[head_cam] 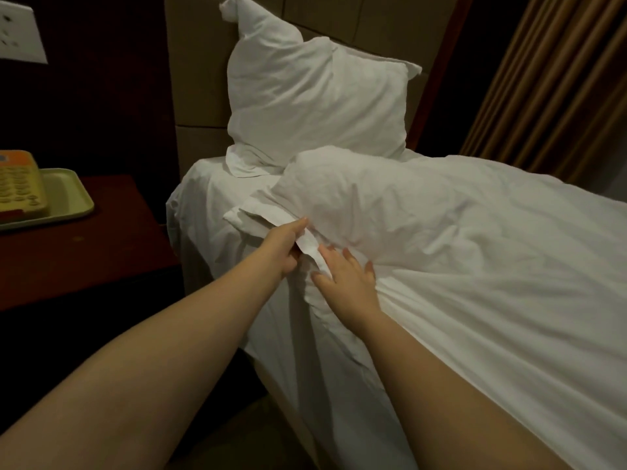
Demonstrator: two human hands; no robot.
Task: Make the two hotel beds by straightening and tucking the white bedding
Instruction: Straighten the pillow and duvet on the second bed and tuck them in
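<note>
At the near edge of the bed (203,205), toward its head, our left hand (283,247) pinches the duvet (458,239) by its folded hem. Our right hand (349,283) lies just beside, fingers spread flat, pressing the duvet down. A pillow (315,103) leans upright against the headboard (200,79).

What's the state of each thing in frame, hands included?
left hand: grips the edge of the duvet.
right hand: fingers spread, flat on the duvet.
duvet: rumpled, top end bunched, side hanging untucked.
pillow: upright, leaning on the headboard.
telephone: sits on the tray.
tray: on the nightstand.
curtain: hanging in folds, visible part closed.
</note>
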